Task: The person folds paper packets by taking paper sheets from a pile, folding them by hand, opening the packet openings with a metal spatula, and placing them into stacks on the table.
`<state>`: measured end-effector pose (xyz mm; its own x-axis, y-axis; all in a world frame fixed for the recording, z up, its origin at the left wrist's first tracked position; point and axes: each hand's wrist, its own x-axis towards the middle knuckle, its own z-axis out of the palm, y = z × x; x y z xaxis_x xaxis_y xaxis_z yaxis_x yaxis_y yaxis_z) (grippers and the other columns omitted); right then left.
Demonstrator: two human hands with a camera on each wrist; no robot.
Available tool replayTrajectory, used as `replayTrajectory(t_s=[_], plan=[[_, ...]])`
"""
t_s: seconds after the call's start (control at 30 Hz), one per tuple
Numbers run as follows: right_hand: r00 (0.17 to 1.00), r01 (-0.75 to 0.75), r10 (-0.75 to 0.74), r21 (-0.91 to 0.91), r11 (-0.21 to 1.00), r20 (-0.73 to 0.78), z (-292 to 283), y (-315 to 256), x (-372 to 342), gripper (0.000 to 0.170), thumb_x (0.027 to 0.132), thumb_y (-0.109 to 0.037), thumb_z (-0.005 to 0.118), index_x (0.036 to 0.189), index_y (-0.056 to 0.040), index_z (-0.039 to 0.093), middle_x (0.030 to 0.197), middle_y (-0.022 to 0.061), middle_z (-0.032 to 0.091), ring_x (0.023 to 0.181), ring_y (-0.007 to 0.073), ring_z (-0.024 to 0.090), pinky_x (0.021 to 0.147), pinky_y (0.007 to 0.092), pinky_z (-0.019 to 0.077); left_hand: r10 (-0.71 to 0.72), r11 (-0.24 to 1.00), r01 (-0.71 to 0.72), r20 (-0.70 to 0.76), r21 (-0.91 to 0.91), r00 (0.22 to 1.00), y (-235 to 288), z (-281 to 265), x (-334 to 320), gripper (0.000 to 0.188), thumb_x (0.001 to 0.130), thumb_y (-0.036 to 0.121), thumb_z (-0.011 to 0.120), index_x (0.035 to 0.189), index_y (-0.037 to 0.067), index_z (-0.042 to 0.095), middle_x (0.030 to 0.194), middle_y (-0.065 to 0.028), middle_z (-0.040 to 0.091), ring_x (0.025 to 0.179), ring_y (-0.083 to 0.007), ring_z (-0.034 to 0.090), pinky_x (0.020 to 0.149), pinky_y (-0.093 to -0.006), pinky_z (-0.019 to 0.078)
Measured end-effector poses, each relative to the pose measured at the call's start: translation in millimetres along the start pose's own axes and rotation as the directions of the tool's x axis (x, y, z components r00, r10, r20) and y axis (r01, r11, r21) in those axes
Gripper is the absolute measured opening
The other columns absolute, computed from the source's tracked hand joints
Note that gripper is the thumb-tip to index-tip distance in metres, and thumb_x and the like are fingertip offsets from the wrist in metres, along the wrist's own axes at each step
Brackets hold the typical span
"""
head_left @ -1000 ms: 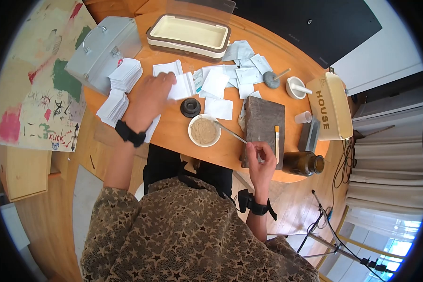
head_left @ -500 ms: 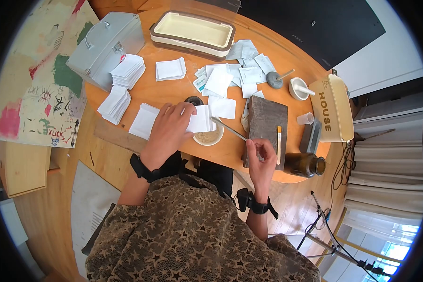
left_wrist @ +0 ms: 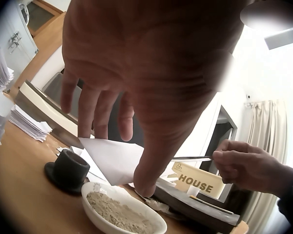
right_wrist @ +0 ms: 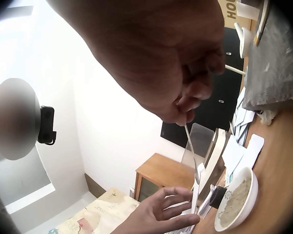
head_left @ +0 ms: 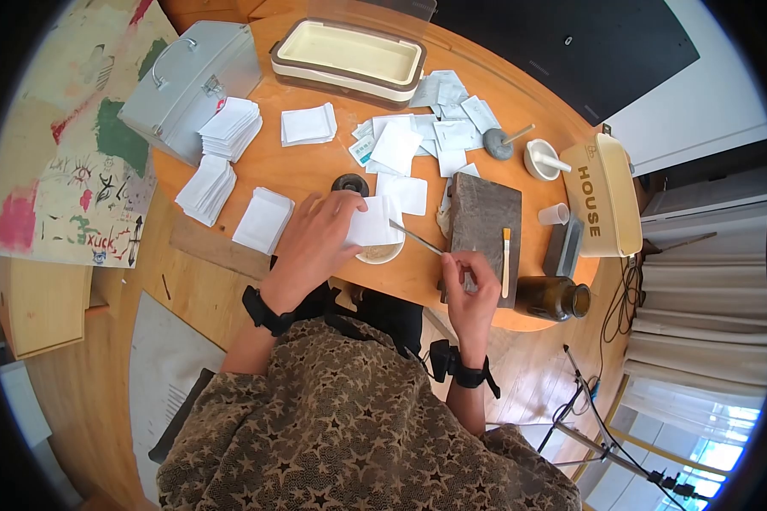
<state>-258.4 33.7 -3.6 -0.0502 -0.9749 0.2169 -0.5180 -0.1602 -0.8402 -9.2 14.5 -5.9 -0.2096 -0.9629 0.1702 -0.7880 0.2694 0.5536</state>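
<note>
My left hand (head_left: 311,247) pinches a white paper packet (head_left: 375,221) between thumb and fingers. The packet is held over a white bowl (left_wrist: 158,225) of greyish-tan powder (left_wrist: 115,210), covering most of the bowl in the head view. Thumb and fingertips of my right hand (head_left: 473,289) grip the end of a thin metal spatula (head_left: 421,240). Its far tip overlaps the right edge of the packet. Just beyond the left hand stands a small black round holder (left_wrist: 68,170). A flat stack of white packets (head_left: 264,220) lies left of that hand.
More white packet stacks (head_left: 206,189) stand by a silver case (head_left: 192,85). Loose sachets (head_left: 456,134) lie mid-table. On the right are a dark stone slab (head_left: 481,213) with a brush (head_left: 506,260), a brown jar (head_left: 554,298), a mortar (head_left: 541,162) and a HOUSE box (head_left: 601,196).
My left hand has come from the far packet stack to above the bowl, bringing a packet. The spatula tip now meets the packet's edge; the right hand has barely moved.
</note>
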Motion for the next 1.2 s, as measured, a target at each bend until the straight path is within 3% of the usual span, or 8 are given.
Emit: replayTrajectory(t_s=[0.03, 0.13, 0.27, 0.33, 0.6, 0.8, 0.9, 1.2], plan=[[0.993, 0.116, -0.116, -0.046, 0.992, 0.004, 0, 0, 0, 0.008, 0.092, -0.006, 0.074, 0.091, 0.0000, 0.069, 0.070, 0.0069, 0.056, 0.062, 0.0144, 0.050, 0.059, 0.0288, 0.0407, -0.002, 1.000, 0.002, 0.001, -0.002, 1.000, 0, 2, 0, 0.059, 0.071, 0.008, 0.084, 0.121, 0.010, 0.052, 0.126, -0.0125, 0.060, 0.123, -0.0396, 0.053, 0.106, -0.0453, 0.0428], [0.978, 0.207, -0.203, -0.185, 0.961, 0.042, 1, 2, -1, 0.004, 0.090, -0.002, 0.074, 0.091, -0.0009, 0.070, 0.070, 0.0088, 0.055, 0.060, 0.0176, 0.050, 0.057, 0.0305, 0.0406, 0.010, 1.000, -0.011, -0.013, -0.010, 1.000, -1, 7, -1, 0.059, 0.071, 0.009, 0.085, 0.121, 0.010, 0.053, 0.125, -0.0127, 0.059, 0.123, -0.0401, 0.053, 0.106, -0.0456, 0.0431], [0.980, 0.199, -0.200, -0.153, 0.968, 0.006, 0, 4, -2, 0.004, 0.091, -0.002, 0.074, 0.090, -0.0005, 0.070, 0.072, 0.0080, 0.057, 0.061, 0.0156, 0.051, 0.058, 0.0291, 0.0410, 0.021, 1.000, -0.021, -0.063, 0.003, 0.998, -5, 10, -4, 0.059, 0.071, 0.010, 0.085, 0.121, 0.009, 0.053, 0.126, -0.0126, 0.060, 0.121, -0.0382, 0.055, 0.107, -0.0455, 0.0424], [0.996, 0.077, -0.078, -0.020, 0.997, -0.048, 0, 8, -2, 0.006, 0.091, -0.003, 0.074, 0.090, 0.0000, 0.069, 0.073, 0.0072, 0.059, 0.062, 0.0134, 0.051, 0.059, 0.0273, 0.0415, 0.002, 1.000, 0.000, -0.077, 0.019, 0.997, -9, 9, -7, 0.059, 0.072, 0.012, 0.085, 0.121, 0.008, 0.053, 0.125, -0.0128, 0.061, 0.120, -0.0368, 0.056, 0.108, -0.0457, 0.0416], [0.996, -0.065, 0.068, 0.057, 0.996, -0.054, -3, 8, -3, 0.011, 0.094, -0.007, 0.073, 0.090, 0.0018, 0.068, 0.074, 0.0037, 0.059, 0.064, 0.0096, 0.049, 0.061, 0.0256, 0.0410, -0.161, 0.974, 0.188, -0.194, 0.130, 0.968, -28, -19, -33, 0.057, 0.075, 0.019, 0.086, 0.121, 0.009, 0.054, 0.121, -0.0134, 0.066, 0.115, -0.0344, 0.060, 0.107, -0.0463, 0.0408], [0.996, -0.090, 0.091, 0.039, 0.995, -0.018, 4, 13, -2, 0.013, 0.095, -0.009, 0.072, 0.090, 0.0021, 0.067, 0.073, 0.0043, 0.058, 0.065, 0.0105, 0.048, 0.062, 0.0262, 0.0416, -0.460, 0.814, 0.522, -0.268, 0.254, 0.847, -40, -48, -61, 0.054, 0.077, 0.026, 0.086, 0.117, 0.010, 0.054, 0.111, -0.0140, 0.069, 0.107, -0.0332, 0.066, 0.104, -0.0477, 0.0407], [0.993, -0.118, 0.118, 0.041, 0.992, 0.004, 8, 15, -2, 0.013, 0.095, -0.009, 0.072, 0.090, 0.0020, 0.067, 0.072, 0.0047, 0.058, 0.065, 0.0110, 0.048, 0.061, 0.0267, 0.0420, -0.425, 0.819, 0.504, -0.301, 0.273, 0.854, -51, -45, -69, 0.053, 0.078, 0.026, 0.086, 0.116, 0.011, 0.053, 0.107, -0.0164, 0.070, 0.099, -0.0378, 0.065, 0.098, -0.0460, 0.0441], [0.992, -0.127, 0.127, -0.023, 0.992, 0.013, 7, 18, -2, 0.014, 0.095, -0.010, 0.072, 0.089, 0.0020, 0.066, 0.070, 0.0065, 0.058, 0.063, 0.0127, 0.049, 0.060, 0.0280, 0.0426, -0.466, 0.822, 0.518, -0.242, 0.237, 0.851, -55, -29, -66, 0.053, 0.075, 0.029, 0.088, 0.112, 0.011, 0.054, 0.106, -0.0121, 0.068, 0.102, -0.0333, 0.067, 0.104, -0.0480, 0.0413]])
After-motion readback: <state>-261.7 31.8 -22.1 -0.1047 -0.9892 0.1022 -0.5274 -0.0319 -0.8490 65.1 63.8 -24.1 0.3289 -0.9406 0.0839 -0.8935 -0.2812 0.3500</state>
